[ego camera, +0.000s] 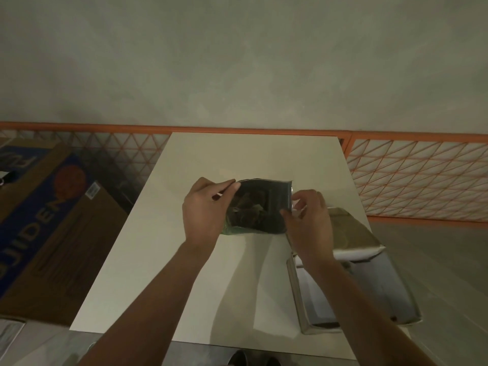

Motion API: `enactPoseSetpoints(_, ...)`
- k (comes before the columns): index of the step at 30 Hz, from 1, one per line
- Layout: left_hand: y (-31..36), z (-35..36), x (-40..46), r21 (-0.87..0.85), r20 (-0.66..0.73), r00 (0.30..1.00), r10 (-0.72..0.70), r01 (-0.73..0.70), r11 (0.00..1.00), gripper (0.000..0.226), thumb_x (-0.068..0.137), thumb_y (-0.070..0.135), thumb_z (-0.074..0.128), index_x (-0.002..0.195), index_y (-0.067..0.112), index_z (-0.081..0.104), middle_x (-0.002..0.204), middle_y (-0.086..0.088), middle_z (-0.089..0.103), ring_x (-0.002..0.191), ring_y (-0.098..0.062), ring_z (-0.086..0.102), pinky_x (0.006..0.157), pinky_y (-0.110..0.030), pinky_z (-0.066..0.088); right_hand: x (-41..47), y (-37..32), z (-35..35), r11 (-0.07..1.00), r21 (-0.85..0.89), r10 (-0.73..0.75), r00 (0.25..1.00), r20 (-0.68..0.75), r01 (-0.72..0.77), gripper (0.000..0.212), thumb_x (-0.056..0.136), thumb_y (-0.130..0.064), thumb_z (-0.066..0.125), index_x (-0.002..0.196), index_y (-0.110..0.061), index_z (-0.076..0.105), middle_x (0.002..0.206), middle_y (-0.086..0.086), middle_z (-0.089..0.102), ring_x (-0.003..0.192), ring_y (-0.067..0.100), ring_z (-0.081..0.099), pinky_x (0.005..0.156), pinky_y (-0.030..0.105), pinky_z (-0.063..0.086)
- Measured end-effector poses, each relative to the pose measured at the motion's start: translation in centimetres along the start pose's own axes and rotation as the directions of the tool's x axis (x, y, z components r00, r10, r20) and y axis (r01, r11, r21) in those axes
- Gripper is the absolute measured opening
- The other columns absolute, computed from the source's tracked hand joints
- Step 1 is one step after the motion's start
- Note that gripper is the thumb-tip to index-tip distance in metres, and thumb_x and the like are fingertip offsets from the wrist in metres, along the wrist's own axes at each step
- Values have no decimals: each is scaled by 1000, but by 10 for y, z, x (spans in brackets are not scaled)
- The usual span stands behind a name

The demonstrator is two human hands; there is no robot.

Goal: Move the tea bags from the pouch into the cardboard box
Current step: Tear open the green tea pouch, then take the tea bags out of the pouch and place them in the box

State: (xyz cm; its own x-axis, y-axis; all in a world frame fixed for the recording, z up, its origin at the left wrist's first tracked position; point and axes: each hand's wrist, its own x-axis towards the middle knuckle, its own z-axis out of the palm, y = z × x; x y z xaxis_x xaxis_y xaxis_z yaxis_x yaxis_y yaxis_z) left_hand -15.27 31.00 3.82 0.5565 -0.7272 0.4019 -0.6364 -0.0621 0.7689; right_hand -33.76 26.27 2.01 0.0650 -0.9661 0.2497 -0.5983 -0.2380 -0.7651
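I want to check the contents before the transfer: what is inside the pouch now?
The pouch is held open by the left hand and right hand. Dark crumpled shapes show inside, probably tea bags; their number cannot be told.

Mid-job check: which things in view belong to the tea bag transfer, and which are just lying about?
In the job: pouch, pinched at its edges by left hand and right hand; open cardboard box on the white table.
Just lying about: large printed carton, orange mesh fence.
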Motion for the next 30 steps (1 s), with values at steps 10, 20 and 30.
enactPoseSetpoints(10, 0, 12, 1, -43, 32, 995, 93, -92, 995, 17, 88, 26, 79, 103, 20, 83, 83, -1, 66, 74, -16, 65, 68, -11, 47, 14, -26, 43, 887, -290, -139, 806, 575, 359, 27, 100, -17, 47, 121, -12, 63, 116, 8, 63, 102, 23, 61, 95, 31, 48)
enactPoseSetpoints(20, -5, 15, -7, -37, -11, 988, 152, -152, 988, 17, 87, 25, 79, 103, 19, 82, 82, 2, 63, 74, -14, 63, 70, -12, 47, 32, -9, 62, 800, -447, -52, 788, 614, 401, 24, 97, -4, 45, 115, 2, 59, 117, 23, 60, 107, 37, 58, 89, 42, 48)
enactPoseSetpoints(30, -12, 30, -20, -113, -95, 979, 181, -191, 975, 18, 87, 25, 80, 105, 19, 82, 82, 0, 63, 78, -11, 62, 73, -12, 49, 6, -4, 13, 933, -91, -293, 883, 367, 348, 9, 94, -18, 57, 100, -16, 63, 95, -4, 63, 82, 10, 57, 80, 23, 48)
